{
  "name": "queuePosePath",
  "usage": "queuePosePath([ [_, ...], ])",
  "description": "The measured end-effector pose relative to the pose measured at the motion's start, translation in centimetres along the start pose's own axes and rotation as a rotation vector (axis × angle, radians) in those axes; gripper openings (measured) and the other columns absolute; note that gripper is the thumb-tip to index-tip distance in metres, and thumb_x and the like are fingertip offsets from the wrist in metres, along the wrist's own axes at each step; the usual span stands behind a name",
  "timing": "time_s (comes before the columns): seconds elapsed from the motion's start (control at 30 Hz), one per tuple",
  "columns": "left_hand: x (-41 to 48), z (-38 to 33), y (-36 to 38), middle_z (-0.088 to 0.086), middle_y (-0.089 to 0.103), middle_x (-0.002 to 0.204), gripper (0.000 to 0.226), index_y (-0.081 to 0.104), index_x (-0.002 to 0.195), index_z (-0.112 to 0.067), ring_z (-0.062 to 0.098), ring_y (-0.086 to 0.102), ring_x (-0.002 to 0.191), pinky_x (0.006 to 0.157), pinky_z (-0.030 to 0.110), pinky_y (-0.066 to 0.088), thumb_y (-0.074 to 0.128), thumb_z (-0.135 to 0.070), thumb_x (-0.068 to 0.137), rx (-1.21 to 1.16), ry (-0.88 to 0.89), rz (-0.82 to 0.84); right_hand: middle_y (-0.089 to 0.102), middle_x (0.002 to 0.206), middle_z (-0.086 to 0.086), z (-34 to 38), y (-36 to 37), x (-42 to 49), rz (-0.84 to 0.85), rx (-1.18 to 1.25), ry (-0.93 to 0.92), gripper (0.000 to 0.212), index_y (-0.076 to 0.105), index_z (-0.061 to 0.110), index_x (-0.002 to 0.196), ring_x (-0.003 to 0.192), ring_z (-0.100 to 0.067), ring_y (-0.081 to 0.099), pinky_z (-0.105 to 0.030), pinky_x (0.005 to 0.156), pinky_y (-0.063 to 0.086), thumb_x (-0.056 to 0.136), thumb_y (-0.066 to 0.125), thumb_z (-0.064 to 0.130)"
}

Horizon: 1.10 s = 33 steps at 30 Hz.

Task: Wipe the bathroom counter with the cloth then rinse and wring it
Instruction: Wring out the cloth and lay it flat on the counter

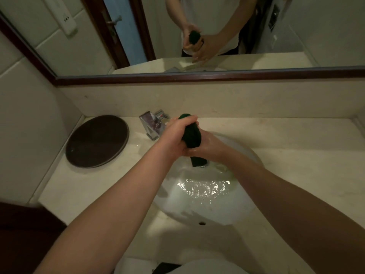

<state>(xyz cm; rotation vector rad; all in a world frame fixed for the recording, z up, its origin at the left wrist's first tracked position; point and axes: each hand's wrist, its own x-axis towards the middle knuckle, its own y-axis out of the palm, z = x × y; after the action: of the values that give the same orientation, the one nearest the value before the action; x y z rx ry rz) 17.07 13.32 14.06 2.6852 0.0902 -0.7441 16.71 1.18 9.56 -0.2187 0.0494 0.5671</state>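
Dark green cloth, rolled into a thick rope, clamped at centre frame by both hands: left hand wrapped round the upper part with fingers closed tight, right hand closed on the lower part just beneath, the two fists touching. Held upright over the white oval ceramic basin, most likely so that squeezed-out water falls straight into the bowl and not onto the wiped surface. One green end pokes above the left fist, the other hangs below the right, just over the dark drain opening. Opposed fists suggest a wringing twist, so probably the last step of the task.

Shallow rippled water pools in the bowl below centre. Chrome square-bodied faucet stands just left of the hands, close beside the left knuckles; whether water runs cannot be told. Cream marble counter surrounds the bowl, glossy and possibly wet near the faucet. Round dark brown tray lies at centre left, well apart from the hands. Wood-framed mirror spans the upper frame and reflects the same two-fisted hold. Nothing blocks the twist except the faucet, near enough for an elbow swing or knuckle to knock it.
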Motion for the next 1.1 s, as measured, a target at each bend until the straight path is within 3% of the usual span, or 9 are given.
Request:
queuePosePath([
  [0.1,1.2,-1.4,-1.0,0.017,0.056,0.118,0.057,0.041,0.135,-0.012,0.028,0.062,0.098,0.067,0.04,0.057,0.065,-0.004,0.084,-0.011,0.042,0.035,0.068,0.105,-0.01,-0.1,0.8,0.6,0.035,0.364,0.196,0.035,0.056,0.012,0.113,0.091,-0.028,0.073,-0.042,0.079,0.057,0.082,0.07,0.006],
  [0.27,2.3,-0.7,-6.3,0.018,0.036,0.145,0.081,0.035,0.139,-0.028,0.037,0.048,0.129,0.095,0.039,0.053,0.048,0.024,0.078,0.375,0.344,0.207,0.069,0.085,-0.007,0.3,-0.7,0.8,0.132,0.833,0.512,0.015,0.051,0.012,0.097,0.05,-0.008,0.056,-0.016,0.041,0.031,0.083,0.055,0.009],
  [0.4,2.7,3.8,-8.5,0.016,0.022,0.153,0.089,0.019,0.146,-0.025,0.027,0.03,0.142,0.11,0.042,0.041,0.065,-0.003,0.073,1.047,0.884,0.226,0.058,0.071,-0.002,1.2,-1.0,1.7,0.422,1.29,0.501,0.029,0.054,0.009,0.094,0.046,-0.007,0.054,-0.012,0.034,0.031,0.068,0.069,0.008],
  [0.47,3.4,5.0,-7.4,0.025,0.025,0.151,0.076,0.023,0.142,-0.017,0.016,0.025,0.142,0.115,0.028,0.033,0.071,-0.025,0.085,1.019,1.122,0.112,0.058,0.069,-0.004,1.6,-0.2,2.3,0.555,1.45,0.519,0.017,0.053,0.009,0.094,0.048,-0.01,0.057,-0.014,0.036,0.031,0.078,0.059,0.011],
  [0.53,4.0,4.6,-5.8,0.027,0.033,0.145,0.055,0.031,0.133,-0.013,0.013,0.031,0.136,0.112,0.019,0.031,0.055,-0.043,0.094,0.863,1.275,-0.012,0.058,0.067,-0.005,1.9,0.5,2.6,0.631,1.52,0.528,0.011,0.053,0.01,0.092,0.047,-0.01,0.052,-0.016,0.037,0.028,0.082,0.052,0.013],
  [0.67,5.6,2.3,-5.2,0.014,0.038,0.134,0.037,0.041,0.123,-0.011,0.035,0.046,0.126,0.108,0.036,0.041,0.05,-0.037,0.098,0.802,1.529,-0.038,0.042,0.062,0.003,3.4,0.0,2.8,0.638,1.465,0.484,0.006,0.054,0.011,0.087,0.048,-0.004,0.038,-0.014,0.035,0.017,0.084,0.055,0.015],
  [0.87,7.3,-2.0,-4.5,0.017,0.048,0.128,0.043,0.05,0.121,-0.006,0.034,0.055,0.109,0.093,0.041,0.05,0.062,-0.023,0.084,0.981,1.714,0.141,0.03,0.059,0.011,4.8,-1.4,3.2,0.59,1.242,0.514,0.01,0.055,0.015,0.079,0.041,-0.002,0.029,-0.017,0.036,0.019,0.081,0.063,0.02],
  [0.97,7.5,-3.8,-5.1,0.014,0.07,0.103,0.039,0.062,0.103,-0.007,0.031,0.064,0.086,0.069,0.038,0.054,0.042,-0.039,0.098,1.191,1.807,0.242,0.026,0.054,0.012,5.4,-1.5,3.2,0.475,0.928,0.603,0.013,0.05,0.021,0.072,0.038,-0.001,0.022,-0.015,0.033,0.013,0.081,0.058,0.027],
  [1.1,7.6,-4.1,-6.2,0.006,0.064,0.066,0.013,0.061,0.078,-0.012,0.028,0.06,0.056,0.041,0.029,0.041,0.066,-0.023,0.074,1.682,1.661,0.408,0.029,0.047,0.008,4.9,-0.7,3.2,0.221,0.341,0.754,0.029,0.037,0.022,0.062,0.035,-0.005,0.022,-0.014,0.037,0.009,0.086,0.051,0.016],
])
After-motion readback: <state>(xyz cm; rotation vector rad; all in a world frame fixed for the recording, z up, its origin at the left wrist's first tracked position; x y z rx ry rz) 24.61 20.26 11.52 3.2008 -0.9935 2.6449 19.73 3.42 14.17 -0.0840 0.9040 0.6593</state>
